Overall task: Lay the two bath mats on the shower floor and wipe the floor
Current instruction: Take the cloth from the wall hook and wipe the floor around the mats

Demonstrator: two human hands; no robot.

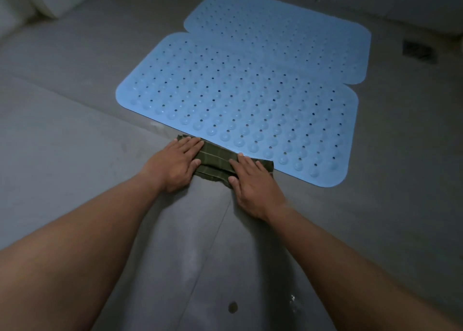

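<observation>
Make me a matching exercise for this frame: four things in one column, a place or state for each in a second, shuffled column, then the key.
Things:
1. near mat
2. far mat
3. cloth
4. drain grate

Places or states:
A. in the floor, far right, beyond the mats
B. folded, pressed flat under the left hand and right hand
C. flat, farthest from the person, its near edge meeting the other mat
D. flat, its near edge right beside the cloth

Pairs: 1-D, 2-C, 3-B, 4-A

left hand: bare, no rings | right hand: bare | forearms: sleeveless (no watch or bands)
</observation>
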